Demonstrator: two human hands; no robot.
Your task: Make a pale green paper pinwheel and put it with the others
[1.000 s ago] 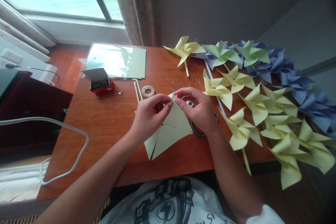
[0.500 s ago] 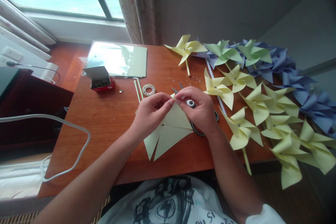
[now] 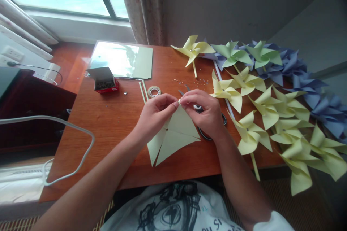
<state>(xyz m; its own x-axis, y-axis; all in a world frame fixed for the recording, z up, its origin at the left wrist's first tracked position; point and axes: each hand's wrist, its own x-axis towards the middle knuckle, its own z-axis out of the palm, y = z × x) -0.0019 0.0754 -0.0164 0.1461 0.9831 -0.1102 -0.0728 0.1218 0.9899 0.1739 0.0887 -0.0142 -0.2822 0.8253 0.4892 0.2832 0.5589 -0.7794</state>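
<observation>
At the centre of the frame, the top corner of a pale yellow folded paper (image 3: 175,133) is pinched between the left hand (image 3: 154,115) and the right hand (image 3: 204,113), each grip closed tight on the tip, while its lower flaps are spread over the wooden desk (image 3: 108,122). Black scissors (image 3: 202,130) are partly hidden under the right hand, and finished paper pinwheels (image 3: 271,108) are laid out across the right of the frame.
</observation>
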